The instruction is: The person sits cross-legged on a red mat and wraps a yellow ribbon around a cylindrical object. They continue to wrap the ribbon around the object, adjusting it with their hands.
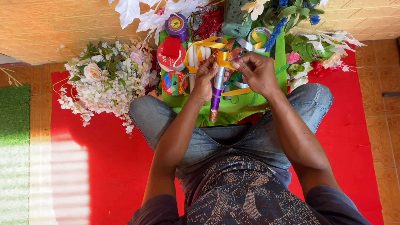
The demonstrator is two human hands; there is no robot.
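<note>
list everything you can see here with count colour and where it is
stick: one, wrapped purple and silver, upright between both hands
ribbon: one strip, yellow-gold, looped at the stick's top under the fingers
ribbon rolls: several, red, purple and mixed colours, on the green cloth left of the hands
green cloth: one, bright green, on the floor in front of the knees
bouquet: one, white and pale pink flowers, on the mat to the left
loose flowers: a heap, white, pink, red and blue with green leaves, upper right
red mat: one, red, under the person
green mat: one, green, far left edge
left hand: one, gripping the stick
right hand: one, pinching the ribbon
</note>
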